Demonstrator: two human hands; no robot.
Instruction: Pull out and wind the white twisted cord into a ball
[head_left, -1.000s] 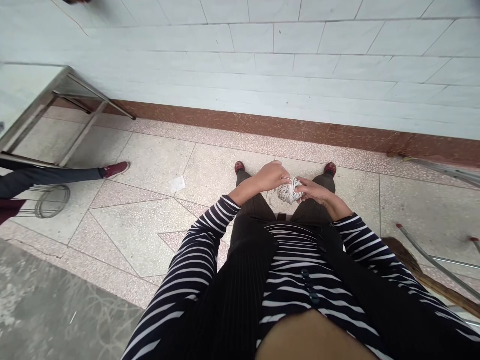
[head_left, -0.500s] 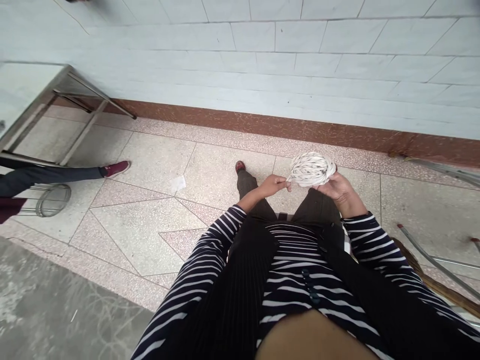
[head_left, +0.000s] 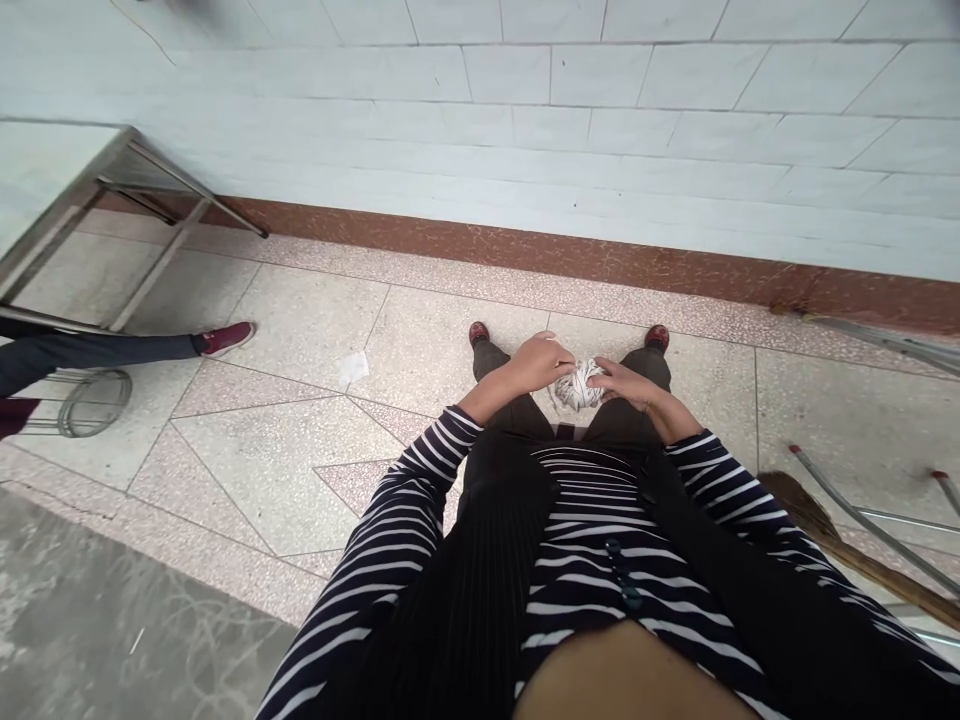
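A ball of white yarn point(head_left: 580, 385) is low between my knees. My right hand point(head_left: 628, 383) curls round its right side, with the thumb or a finger across the front. My left hand point(head_left: 541, 362) is closed at the ball's upper left, the back of the hand facing up. Its fingers are pinched near the yarn; in the earlier frame they held the strand beside the ball. The fingertips of my left hand are partly hidden now, and the lower part of the ball is in shadow.
A metal-framed table point(head_left: 112, 180) stands at the left, with another person's red shoe point(head_left: 227, 339) and a wire stool point(head_left: 94, 403) by it. White paper point(head_left: 352, 368) lies on the floor. To my right are a broom point(head_left: 802, 510) and metal legs point(head_left: 862, 515). A tiled wall point(head_left: 592, 130) faces me.
The ball of yarn has moved down and left, closer to my body, and is turned. My right hand has come over its side; my left hand has rolled with its back up.
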